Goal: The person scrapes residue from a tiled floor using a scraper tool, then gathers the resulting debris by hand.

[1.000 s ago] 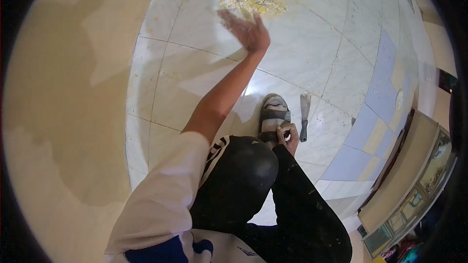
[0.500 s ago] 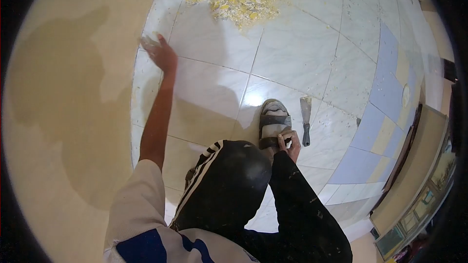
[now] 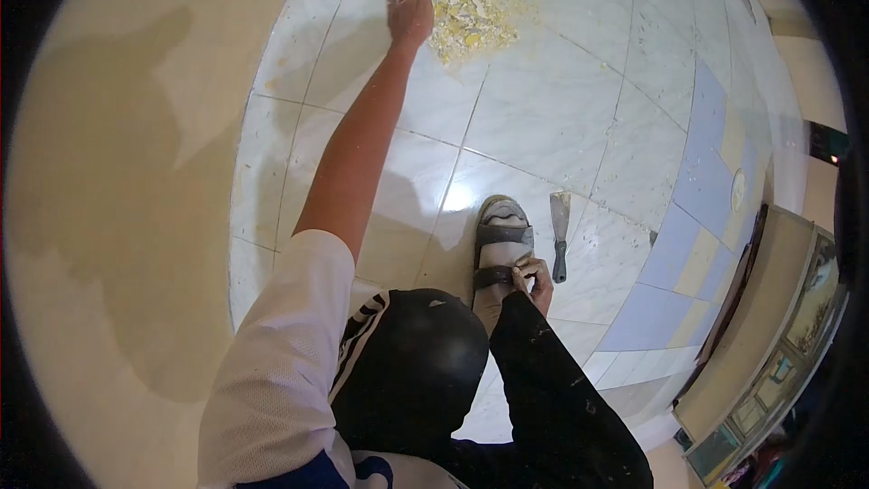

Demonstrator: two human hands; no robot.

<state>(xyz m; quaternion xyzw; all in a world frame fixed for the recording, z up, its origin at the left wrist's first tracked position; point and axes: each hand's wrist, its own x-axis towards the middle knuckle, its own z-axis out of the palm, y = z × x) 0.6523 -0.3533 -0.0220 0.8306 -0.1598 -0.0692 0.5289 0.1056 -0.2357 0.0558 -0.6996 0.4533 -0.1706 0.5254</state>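
Resting at the ankle strap of the sandal (image 3: 504,234), the right hand (image 3: 535,286) has its fingers curled, the thumb close to the forefinger; whether they pinch the strap or merely lie against it, I cannot tell. This hand is bent low on the sandal's right side, its forearm hidden behind the black-trousered right leg (image 3: 563,371).

Well ahead of the sandal and off to its left, the left hand (image 3: 410,11) is at the left edge of a heap of yellow and white flakes (image 3: 475,23). Its thumb stands apart from the fingers, which are blurred; I cannot tell whether they are spread or curled, or whether they touch or hold any flakes. The left forearm (image 3: 356,149) is long and nearly straight, running from a pale short sleeve (image 3: 276,344) behind and left of the sandal. The heap itself lies ahead of the sandal, slightly to the left, on the pale tiled floor (image 3: 543,104), with finer crumbs scattered around it.

Just to the right of the sandal lies a scraper (image 3: 560,234), its dark handle toward the person and its blade pointing away. Further right of the sandal are bluish and cream tiles (image 3: 668,270).
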